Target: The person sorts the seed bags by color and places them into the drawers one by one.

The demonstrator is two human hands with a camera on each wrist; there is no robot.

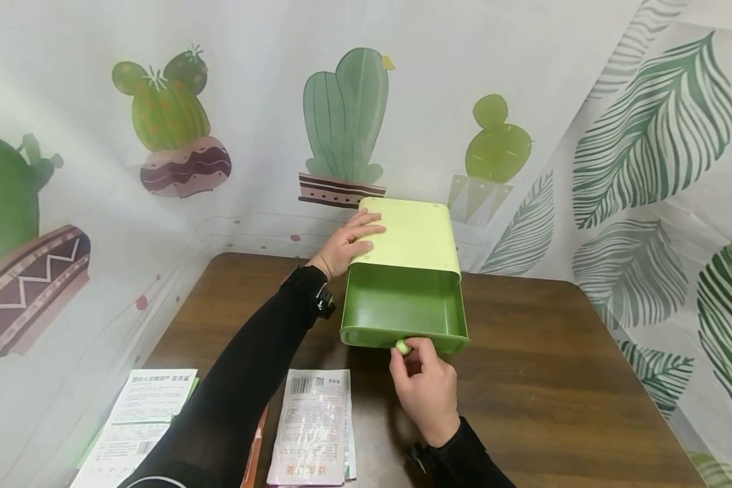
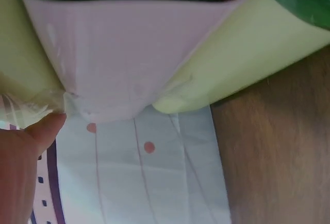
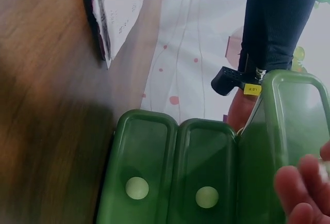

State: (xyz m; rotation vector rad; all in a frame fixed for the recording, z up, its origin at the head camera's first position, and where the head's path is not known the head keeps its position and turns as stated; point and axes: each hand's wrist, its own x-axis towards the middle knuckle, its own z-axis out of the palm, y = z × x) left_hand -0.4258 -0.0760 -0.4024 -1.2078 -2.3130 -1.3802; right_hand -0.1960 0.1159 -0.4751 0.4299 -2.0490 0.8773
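Observation:
A small cabinet with a pale yellow-green top [image 1: 409, 230] stands against the back wall of the table. Its green top drawer [image 1: 402, 305] is pulled out, and no contents show inside. My right hand [image 1: 427, 388] pinches the round light-green knob [image 1: 402, 347] on the drawer front between thumb and finger. With fingers extended, my left hand [image 1: 344, 244] rests on the cabinet's upper left edge. In the right wrist view, two pushed-in green drawers [image 3: 206, 154] with pale knobs sit beside the pulled-out one. The left wrist view shows a pink section [image 2: 129, 53] between yellow-green ones.
A shiny printed packet [image 1: 311, 420] lies on the brown wooden table [image 1: 543, 379], below the cabinet to the left. More printed packaging [image 1: 140, 413] is at the table's left edge, partly behind my left sleeve. A cactus-print cloth [image 1: 256, 88] hangs behind.

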